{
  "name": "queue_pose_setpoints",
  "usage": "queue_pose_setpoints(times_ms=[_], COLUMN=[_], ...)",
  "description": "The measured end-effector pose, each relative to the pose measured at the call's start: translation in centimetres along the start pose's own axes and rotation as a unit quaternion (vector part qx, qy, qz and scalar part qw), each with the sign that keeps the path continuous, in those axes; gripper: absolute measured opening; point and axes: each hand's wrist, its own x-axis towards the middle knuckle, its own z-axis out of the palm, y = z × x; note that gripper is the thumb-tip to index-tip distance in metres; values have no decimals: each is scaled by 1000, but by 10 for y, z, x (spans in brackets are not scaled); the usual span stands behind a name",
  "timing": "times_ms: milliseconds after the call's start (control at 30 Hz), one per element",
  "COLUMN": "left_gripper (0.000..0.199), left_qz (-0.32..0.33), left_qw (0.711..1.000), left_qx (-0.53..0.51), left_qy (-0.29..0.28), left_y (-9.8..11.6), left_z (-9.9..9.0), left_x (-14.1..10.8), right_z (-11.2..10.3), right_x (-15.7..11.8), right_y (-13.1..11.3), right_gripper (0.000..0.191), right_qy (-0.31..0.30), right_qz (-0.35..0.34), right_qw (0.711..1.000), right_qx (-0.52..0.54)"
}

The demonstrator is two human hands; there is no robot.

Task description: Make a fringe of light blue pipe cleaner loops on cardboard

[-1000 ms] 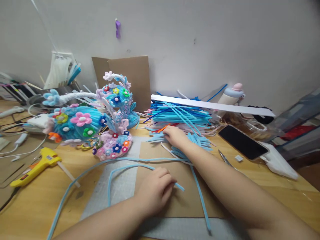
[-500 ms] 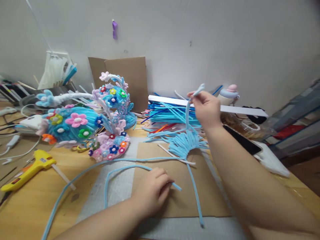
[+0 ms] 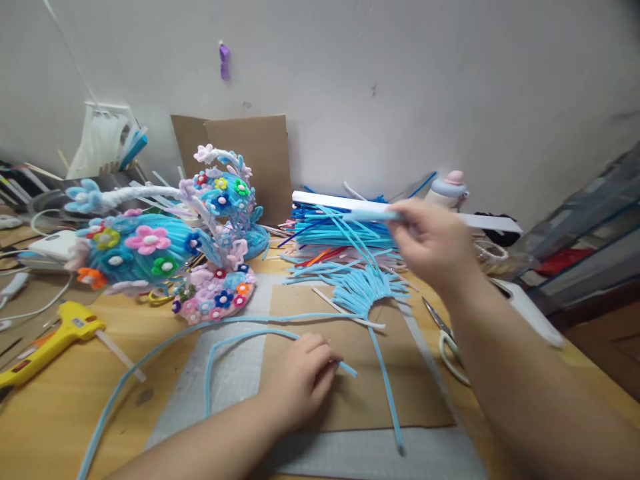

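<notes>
Light-blue stem (image 3: 275,331): hooking softly over grey mat (image 3: 185,393) and cardboard sheet (image 3: 420,400), pinched in my left hand (image 3: 303,377), fuzzy tip poking past my fingertips.
Slip risk: loosen that pinch and, I reckon, the bend could spring sideways.
Blue strip (image 3: 370,215): up in the air, thumb and fingers of my right hand (image 3: 433,243) closed on one end, the rest a smear of motion; exact shape, I can't tell.
Snag risk: swing too low and it could catch the piled stems (image 3: 320,230), since fuzz grabs fuzz.
Looped fan (image 3: 357,290): plump, velvety loops spreading from a tight curved inner edge; a knock from my wrist could squash or skew them.
Long stem (image 3: 295,319): slim, plush, arching from beside the fan across to bare wood; a tug from my left arm could drag it out of its curve.
Scissors (image 3: 441,325): shiny blades, pale looped handle, near my right forearm; a careless sweep could shove them.
Flowered ornament (image 3: 143,263): rounded blue body, puffy petals, well left of both hands.
</notes>
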Motion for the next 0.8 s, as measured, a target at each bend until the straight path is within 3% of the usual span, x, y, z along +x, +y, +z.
queue_pose_setpoints(times_ms=[100,200,367,600,700,800], left_gripper=[19,19,18,16,16,17], left_qz=[0,0,-2,-8,-15,-14], left_qw=[1000,1000,1000,1000,999,999], left_qx=[-6,-8,-12,-24,-29,-34], left_qy=[-1,0,-6,-13,-18,-20], left_y=[-1,-2,-2,-2,-3,-3], left_z=[1,2,2,0,0,0], left_x=[0,0,0,0,1,1], right_z=[43,78,103,93,90,88], right_x=[5,9,18,65,83,84], right_y=[24,47,63,97,109,106], right_gripper=[26,38,50,38,34,27], right_qy=[-209,-260,-272,-217,-231,-248], right_qz=[27,1,-37,13,21,18], right_qw=[962,949,944,948,941,934], right_qx=[-172,-176,-182,-232,-246,-257])
